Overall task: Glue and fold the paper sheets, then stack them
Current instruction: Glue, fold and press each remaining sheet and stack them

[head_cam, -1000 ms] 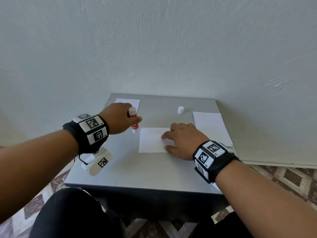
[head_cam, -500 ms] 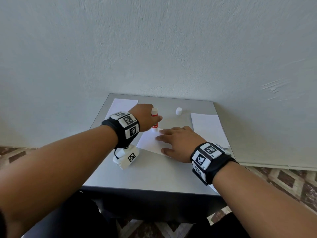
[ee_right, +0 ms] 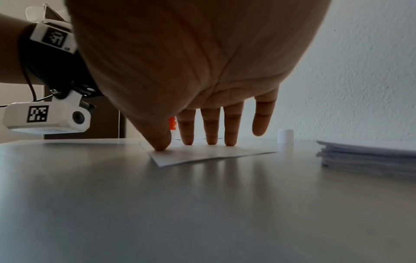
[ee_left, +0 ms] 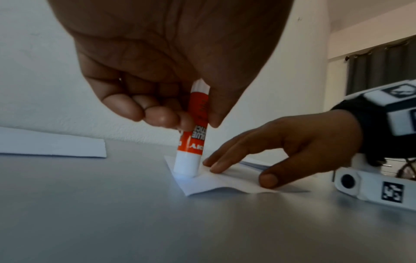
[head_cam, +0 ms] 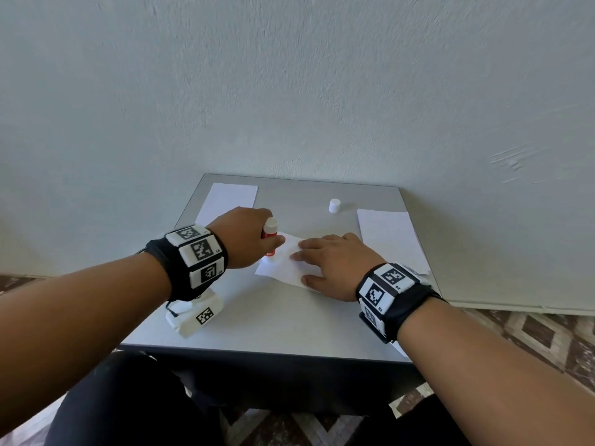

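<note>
A white paper sheet (head_cam: 280, 268) (ee_left: 216, 185) (ee_right: 202, 154) lies skewed in the middle of the grey table (head_cam: 273, 323). My left hand (head_cam: 248, 236) (ee_left: 162, 99) grips an orange and white glue stick (head_cam: 269, 231) (ee_left: 191, 142) upright, its tip pressed on the sheet's left corner. My right hand (head_cam: 328, 263) (ee_left: 281, 151) (ee_right: 202, 124) lies flat on the sheet, straight fingertips and thumb pressing it down. A stack of plain sheets (head_cam: 389, 239) (ee_right: 369, 154) sits at the right. One folded sheet (head_cam: 228, 199) (ee_left: 51, 144) lies at the far left.
The glue stick's white cap (head_cam: 334, 206) (ee_right: 285, 136) stands on the table behind my right hand. A plain wall (head_cam: 289, 91) rises right behind the table. Patterned floor tiles (head_cam: 531, 333) show to the right of the table.
My left hand has carried the glue stick from the table's left onto the sheet's corner. The sheet has turned skewed under my right hand, which stays pressed on it.
</note>
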